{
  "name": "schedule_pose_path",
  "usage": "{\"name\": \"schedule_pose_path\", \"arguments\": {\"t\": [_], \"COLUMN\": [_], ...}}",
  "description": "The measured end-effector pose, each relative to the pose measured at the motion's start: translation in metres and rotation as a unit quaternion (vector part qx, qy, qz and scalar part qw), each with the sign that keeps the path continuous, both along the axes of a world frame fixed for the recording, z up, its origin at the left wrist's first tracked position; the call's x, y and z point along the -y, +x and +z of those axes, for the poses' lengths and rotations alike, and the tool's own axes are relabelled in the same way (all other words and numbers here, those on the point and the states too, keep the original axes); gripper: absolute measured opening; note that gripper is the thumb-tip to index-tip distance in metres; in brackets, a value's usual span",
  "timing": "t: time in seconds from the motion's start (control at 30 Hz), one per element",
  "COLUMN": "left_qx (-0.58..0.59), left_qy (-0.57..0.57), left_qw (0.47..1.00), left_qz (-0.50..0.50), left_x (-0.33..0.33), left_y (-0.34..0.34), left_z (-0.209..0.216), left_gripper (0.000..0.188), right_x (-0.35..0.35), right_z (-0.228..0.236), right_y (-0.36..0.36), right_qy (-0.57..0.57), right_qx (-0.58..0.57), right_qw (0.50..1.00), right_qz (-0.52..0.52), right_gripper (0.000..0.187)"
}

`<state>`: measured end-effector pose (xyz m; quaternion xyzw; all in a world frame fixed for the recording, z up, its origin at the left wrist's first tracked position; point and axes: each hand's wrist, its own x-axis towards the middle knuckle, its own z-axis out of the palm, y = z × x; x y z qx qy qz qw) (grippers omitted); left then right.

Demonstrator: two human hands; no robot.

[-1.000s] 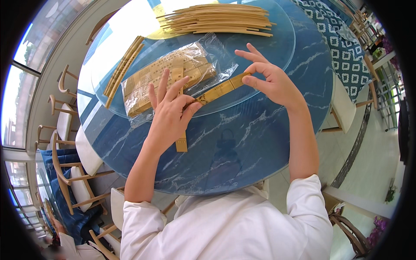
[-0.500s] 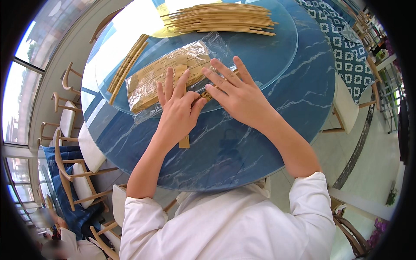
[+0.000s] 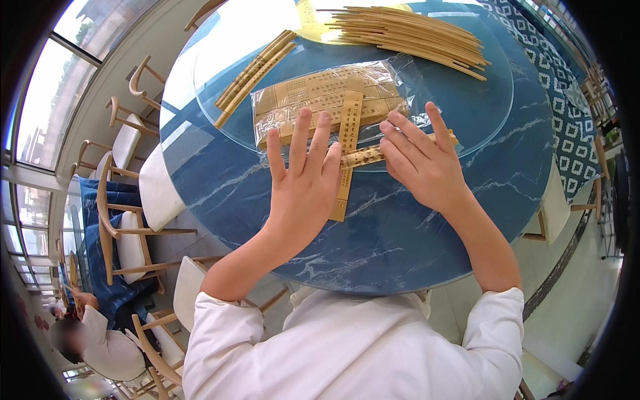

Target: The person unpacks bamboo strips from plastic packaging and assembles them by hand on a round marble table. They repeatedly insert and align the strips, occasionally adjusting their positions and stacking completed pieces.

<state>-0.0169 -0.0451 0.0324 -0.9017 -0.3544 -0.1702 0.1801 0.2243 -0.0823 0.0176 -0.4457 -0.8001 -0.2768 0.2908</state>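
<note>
A speckled brown, thin cylindrical rod (image 3: 363,157) lies crosswise over a tan printed strip (image 3: 349,120), and its far end pokes out past my right hand. My left hand (image 3: 303,183) rests flat with fingers spread, its thumb side touching the rod's left end. Over the rod's right part lies my right hand (image 3: 427,163), fingers stretched out and palm down; its thumb is hidden. Beyond both hands, a clear plastic bag (image 3: 300,100) holds a stack of similar tan printed strips. The loose strip overlaps the bag at its upper end and reaches toward me.
Several patterned rods (image 3: 257,73) lie left of the bag. A pile of thin wooden sticks (image 3: 420,37) lies at the back, partly on a yellow sheet (image 3: 313,23). All this is on a round blue marbled table (image 3: 220,170) with a glass turntable. Chairs (image 3: 127,233) and a person (image 3: 103,343) are at left.
My hands have moved apart, uncovering the speckled rod and more of the printed strip. The view has shifted, so the table's things appear farther right.
</note>
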Motion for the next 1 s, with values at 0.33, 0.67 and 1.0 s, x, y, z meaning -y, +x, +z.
{"name": "schedule_pose_path", "arguments": {"t": [0.33, 0.67, 1.0], "left_qx": [0.067, 0.063, 0.030], "left_qy": [0.072, 0.157, 0.113], "left_qw": [0.992, 0.978, 0.985], "left_qz": [0.075, 0.121, 0.129], "left_x": [-0.088, -0.198, -0.199], "left_y": [-0.075, -0.115, -0.114], "left_z": [0.001, -0.023, -0.036], "left_gripper": [0.024, 0.018, 0.024], "right_x": [-0.128, -0.271, -0.296], "right_z": [0.044, 0.010, -0.006], "right_y": [-0.050, -0.096, -0.102], "right_qy": [0.020, 0.017, -0.033], "right_qx": [0.102, 0.101, 0.124], "right_qw": [0.991, 0.988, 0.988], "right_qz": [0.079, 0.112, 0.090], "right_gripper": [0.016, 0.013, 0.012]}}
